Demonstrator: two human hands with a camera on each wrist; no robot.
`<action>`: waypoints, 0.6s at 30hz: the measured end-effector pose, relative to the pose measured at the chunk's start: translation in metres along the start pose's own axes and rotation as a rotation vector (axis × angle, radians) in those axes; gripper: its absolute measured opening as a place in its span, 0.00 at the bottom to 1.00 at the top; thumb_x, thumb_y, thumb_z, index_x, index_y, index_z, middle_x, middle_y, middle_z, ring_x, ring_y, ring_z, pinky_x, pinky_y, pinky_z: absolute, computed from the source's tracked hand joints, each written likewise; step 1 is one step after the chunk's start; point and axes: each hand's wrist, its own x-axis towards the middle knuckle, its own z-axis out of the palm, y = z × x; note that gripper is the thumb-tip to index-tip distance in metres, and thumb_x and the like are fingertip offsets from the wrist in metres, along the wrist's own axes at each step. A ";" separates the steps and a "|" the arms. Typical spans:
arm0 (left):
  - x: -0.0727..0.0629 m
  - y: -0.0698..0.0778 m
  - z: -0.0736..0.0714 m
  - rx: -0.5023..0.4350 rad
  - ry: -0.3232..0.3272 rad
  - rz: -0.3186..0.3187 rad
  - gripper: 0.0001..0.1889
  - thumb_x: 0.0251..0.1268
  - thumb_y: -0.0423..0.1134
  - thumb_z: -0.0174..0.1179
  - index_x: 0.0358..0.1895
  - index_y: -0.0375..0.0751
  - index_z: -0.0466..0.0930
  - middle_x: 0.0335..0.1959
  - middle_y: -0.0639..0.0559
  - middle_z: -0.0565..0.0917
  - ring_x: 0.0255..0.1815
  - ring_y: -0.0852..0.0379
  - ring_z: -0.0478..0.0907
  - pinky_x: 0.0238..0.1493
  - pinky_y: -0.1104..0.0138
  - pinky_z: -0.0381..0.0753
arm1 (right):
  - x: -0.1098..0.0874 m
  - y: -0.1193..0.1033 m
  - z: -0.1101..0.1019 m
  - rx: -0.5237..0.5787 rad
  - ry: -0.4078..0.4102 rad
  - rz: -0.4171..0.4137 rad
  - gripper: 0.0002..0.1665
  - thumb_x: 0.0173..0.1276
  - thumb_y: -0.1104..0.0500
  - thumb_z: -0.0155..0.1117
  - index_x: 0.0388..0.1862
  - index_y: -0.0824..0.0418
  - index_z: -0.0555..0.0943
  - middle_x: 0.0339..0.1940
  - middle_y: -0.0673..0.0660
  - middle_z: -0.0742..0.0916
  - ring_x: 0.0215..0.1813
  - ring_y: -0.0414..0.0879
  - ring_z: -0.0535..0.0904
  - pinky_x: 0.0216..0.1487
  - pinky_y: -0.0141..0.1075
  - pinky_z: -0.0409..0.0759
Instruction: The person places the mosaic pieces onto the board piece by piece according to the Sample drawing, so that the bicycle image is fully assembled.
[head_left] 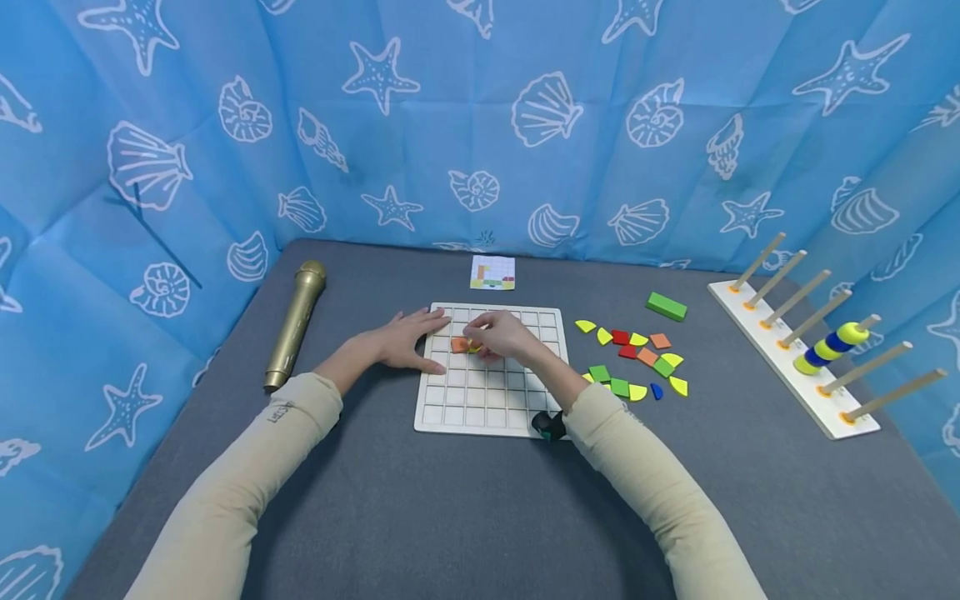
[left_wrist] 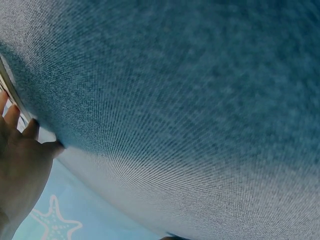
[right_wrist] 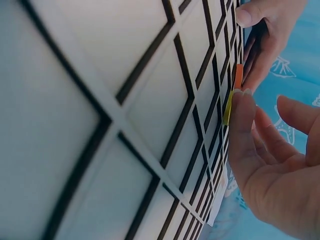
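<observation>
Blue fabric backdrop (head_left: 480, 50), printed with starfish and shells, standing behind a grey table (head_left: 420, 517). White peg rack (head_left: 795, 367) noted at the right: seven dowels, one bearing yellow and blue rings (head_left: 829, 346). Pale gridded board (head_left: 450, 414) lies flat at centre. Gold-coloured microphone (head_left: 296, 327) lies to its left, apart from it.

Left hand (head_left: 408, 340): fingers spread, resting at the board's left edge, holding nothing. Right hand (head_left: 506, 335): thumb and fingertips drawn nearly together over the upper-left cells, touching a yellow piece; whether it is pinched or merely pressed cannot be told.

Pattern card (head_left: 492, 272) lies just beyond the board, showing coloured shapes on a grid. Green block (head_left: 666, 306) lies to the right.

Progress, in this inspector's judgement: early. On the board, an orange piece (head_left: 457, 344) sits beside the yellow piece (right_wrist: 227, 110). Off the board, right side: loose yellow quarter-rounds, red, orange and green pieces (head_left: 619, 387), and, smallest, a blue half-round (head_left: 657, 391).
</observation>
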 end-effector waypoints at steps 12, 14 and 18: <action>-0.002 0.001 -0.002 -0.012 0.002 0.010 0.51 0.57 0.66 0.59 0.77 0.46 0.46 0.77 0.48 0.42 0.76 0.46 0.35 0.69 0.42 0.34 | -0.004 -0.001 0.001 0.104 -0.159 -0.039 0.19 0.75 0.52 0.53 0.58 0.60 0.79 0.43 0.58 0.86 0.38 0.47 0.83 0.37 0.37 0.82; -0.002 0.002 -0.002 -0.013 0.006 0.017 0.51 0.57 0.66 0.59 0.77 0.46 0.46 0.77 0.47 0.42 0.76 0.45 0.35 0.68 0.42 0.34 | -0.004 -0.002 0.002 0.111 -0.175 -0.048 0.20 0.75 0.53 0.53 0.59 0.61 0.78 0.45 0.58 0.86 0.39 0.47 0.83 0.38 0.38 0.82; -0.003 0.001 -0.001 -0.015 0.011 0.022 0.51 0.57 0.65 0.60 0.77 0.45 0.47 0.77 0.46 0.43 0.76 0.44 0.35 0.68 0.41 0.34 | -0.004 -0.001 0.004 0.113 -0.191 -0.059 0.21 0.76 0.53 0.52 0.61 0.61 0.76 0.48 0.58 0.85 0.40 0.48 0.84 0.39 0.38 0.82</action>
